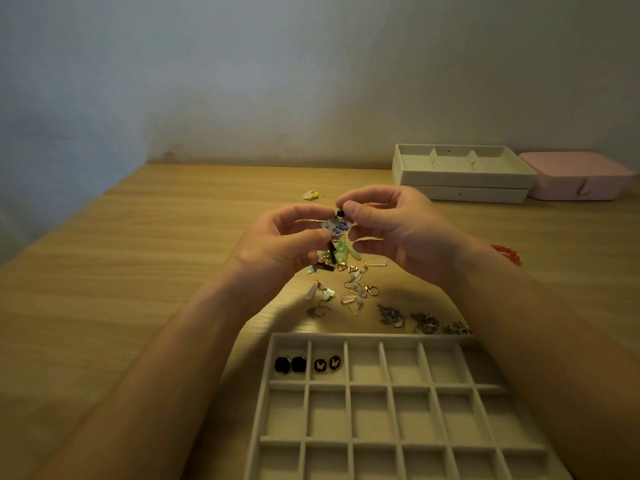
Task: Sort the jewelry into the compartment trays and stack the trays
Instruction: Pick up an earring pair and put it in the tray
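Your wooden table (138,271) holds the grid tray (374,337) at 5 o'clock. Your left hand (277,247) and right hand (398,230) meet at centre, above the loose jewelry pile (349,282) — both pinching one blue-and-white fan earring (336,226), the right near its dark bead.

No readable text, label, brand or number here for you. Only mark: pale butterfly-like motif on each of two black oval studs (327,364), second compartment from left, far row of compartment tray (374,337), near edge of tabletop (138,271).
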`<state>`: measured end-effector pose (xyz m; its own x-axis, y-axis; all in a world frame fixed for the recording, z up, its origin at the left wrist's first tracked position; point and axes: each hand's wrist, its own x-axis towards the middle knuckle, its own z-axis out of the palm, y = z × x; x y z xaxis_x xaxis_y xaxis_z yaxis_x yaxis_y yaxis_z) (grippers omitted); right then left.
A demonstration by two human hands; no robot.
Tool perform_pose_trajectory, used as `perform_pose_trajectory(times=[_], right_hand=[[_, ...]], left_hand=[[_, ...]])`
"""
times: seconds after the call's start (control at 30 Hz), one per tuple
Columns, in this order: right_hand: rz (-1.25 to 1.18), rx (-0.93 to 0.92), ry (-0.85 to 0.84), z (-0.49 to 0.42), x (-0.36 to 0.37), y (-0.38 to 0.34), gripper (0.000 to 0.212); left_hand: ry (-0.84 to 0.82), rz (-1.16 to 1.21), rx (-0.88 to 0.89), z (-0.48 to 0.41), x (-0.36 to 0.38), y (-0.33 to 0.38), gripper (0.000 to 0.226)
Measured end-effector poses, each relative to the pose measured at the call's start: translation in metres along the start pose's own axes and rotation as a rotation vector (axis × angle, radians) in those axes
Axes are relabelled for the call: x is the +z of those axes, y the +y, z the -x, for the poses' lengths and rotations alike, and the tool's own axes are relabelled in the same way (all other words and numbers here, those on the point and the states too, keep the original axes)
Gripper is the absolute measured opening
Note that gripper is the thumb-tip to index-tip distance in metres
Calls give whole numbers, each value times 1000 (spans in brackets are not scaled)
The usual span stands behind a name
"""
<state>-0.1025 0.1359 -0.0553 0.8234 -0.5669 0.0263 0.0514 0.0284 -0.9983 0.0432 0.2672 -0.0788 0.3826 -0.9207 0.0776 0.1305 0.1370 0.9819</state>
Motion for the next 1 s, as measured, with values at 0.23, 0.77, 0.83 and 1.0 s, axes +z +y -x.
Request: perform_pose_trajectory(times=[0.23, 0.77, 0.83, 1.0], right_hand=[[-101, -61, 36, 1, 4, -5, 10], [-39, -115, 130, 4, 9, -9, 20], [-86, -81, 146, 4, 7, -8, 15], [-45, -34, 217, 6, 2, -13, 12]], left_hand=[[-15, -147, -8, 2, 1, -1, 19], [7, -58, 61, 7, 12, 2, 30], [9, -52, 44, 7, 12, 4, 28], [28, -136, -16, 10, 6, 8, 22]])
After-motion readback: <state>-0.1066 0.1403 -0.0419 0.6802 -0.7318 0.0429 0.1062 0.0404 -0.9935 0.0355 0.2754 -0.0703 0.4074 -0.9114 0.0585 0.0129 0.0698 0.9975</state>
